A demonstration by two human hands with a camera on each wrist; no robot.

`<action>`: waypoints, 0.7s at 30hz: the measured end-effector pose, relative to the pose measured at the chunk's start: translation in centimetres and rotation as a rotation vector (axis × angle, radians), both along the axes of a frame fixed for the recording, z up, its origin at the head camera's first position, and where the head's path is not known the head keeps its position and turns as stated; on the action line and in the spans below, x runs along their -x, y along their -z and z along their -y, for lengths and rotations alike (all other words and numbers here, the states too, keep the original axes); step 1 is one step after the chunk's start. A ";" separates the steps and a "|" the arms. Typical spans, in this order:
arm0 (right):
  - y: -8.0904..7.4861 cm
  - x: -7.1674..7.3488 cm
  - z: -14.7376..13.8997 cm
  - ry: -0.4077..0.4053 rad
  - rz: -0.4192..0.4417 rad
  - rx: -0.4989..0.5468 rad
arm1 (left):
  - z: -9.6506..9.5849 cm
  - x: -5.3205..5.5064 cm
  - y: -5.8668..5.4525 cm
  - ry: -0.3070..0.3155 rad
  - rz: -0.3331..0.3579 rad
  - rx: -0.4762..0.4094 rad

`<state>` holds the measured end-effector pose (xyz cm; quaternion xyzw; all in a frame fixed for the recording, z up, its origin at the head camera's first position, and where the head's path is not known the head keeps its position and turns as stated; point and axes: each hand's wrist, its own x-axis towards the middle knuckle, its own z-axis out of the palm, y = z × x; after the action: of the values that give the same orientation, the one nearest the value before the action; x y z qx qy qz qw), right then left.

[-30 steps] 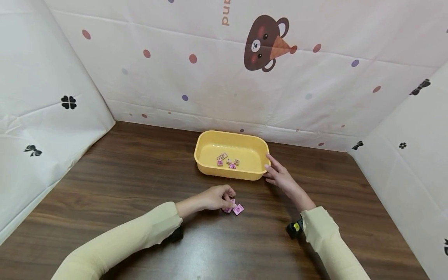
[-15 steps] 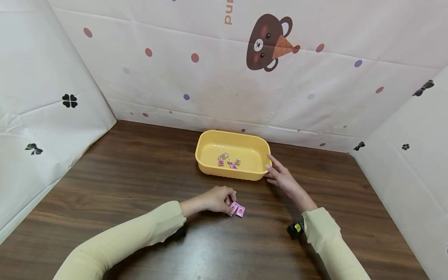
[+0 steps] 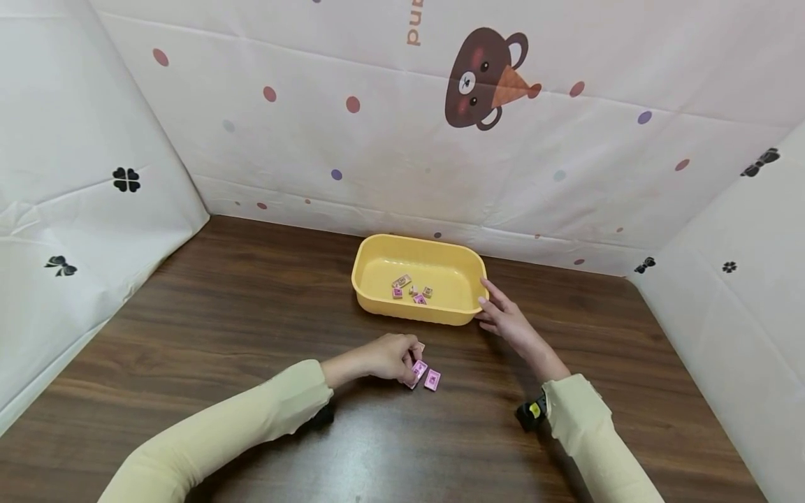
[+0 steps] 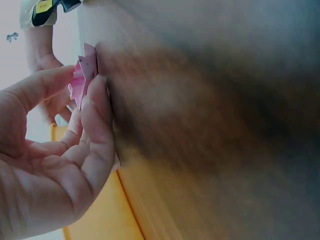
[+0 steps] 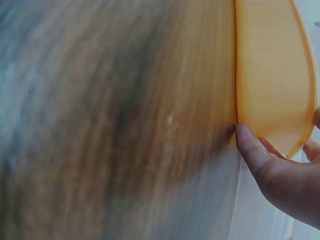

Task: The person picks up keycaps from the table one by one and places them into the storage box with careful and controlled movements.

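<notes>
My left hand (image 3: pixel 391 358) is low over the table in front of the yellow plastic tub (image 3: pixel 402 311). In the left wrist view its thumb and a finger pinch a small pink rectangular piece (image 4: pixel 84 75) with a raised pattern. Close beside it, a second pink piece (image 3: pixel 432 380) lies flat on the table. A pale corner of another piece (image 3: pixel 423 346) pokes out past the fingers, mostly hidden. My right hand (image 3: pixel 508 325) holds the tub's right end, fingertips over the rim, the thumb low against the side in the right wrist view.
Several small pink and gold pieces (image 3: pixel 419 299) lie inside the tub. The dark wood table (image 3: pixel 264 293) is bounded at the back by a white printed cloth (image 3: pixel 390 161), with cloth walls at left and right. A black wrist device (image 3: pixel 531 412) sits under the right sleeve.
The left hand has shifted only slightly, and the pink piece at its fingers shows more clearly. The two pink pieces now lie further apart. The right hand stays on the tub.
</notes>
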<state>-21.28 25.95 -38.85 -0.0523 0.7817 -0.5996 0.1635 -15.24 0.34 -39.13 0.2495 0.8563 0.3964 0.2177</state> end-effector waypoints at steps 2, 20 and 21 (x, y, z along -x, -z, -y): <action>0.0 0.0 0.0 0.000 0.000 0.002 | 0.1 -0.1 -0.1 0.003 0.046 -0.034; 0.0 0.0 0.0 0.000 0.001 -0.001 | 1.2 -0.4 -0.8 -0.016 0.237 -0.361; 0.0 0.0 0.0 0.000 0.002 0.000 | 1.3 -0.3 -0.9 -0.021 0.234 -0.369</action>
<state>-21.29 25.91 -38.82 -0.0517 0.7816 -0.5995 0.1643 -14.90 -0.91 -38.25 0.2285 0.7405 0.5751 0.2621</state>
